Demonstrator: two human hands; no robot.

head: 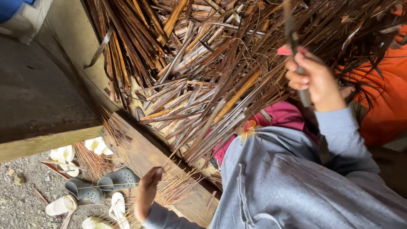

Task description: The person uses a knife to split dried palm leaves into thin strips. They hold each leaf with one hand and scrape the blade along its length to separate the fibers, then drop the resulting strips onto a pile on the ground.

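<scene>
My right hand [316, 80] is closed around a dark thin-bladed tool [296, 55] raised over the heap of dry brown leaf strips [203, 72] across my lap, while my left hand [146, 193], loosely curled, pinches thin midribs [176, 188] beside the wooden beam [140, 154]; I'd keep them taut.

At seven o'clock we saw grey clogs [101, 184] and pale sandals [63, 204] on gravel [19, 208]; at three, orange cloth [383, 85].

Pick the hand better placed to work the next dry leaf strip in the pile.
Right, likely: the right hand grips a tool against the leaf pile; the left hand sits low, holding thin sticks.
</scene>
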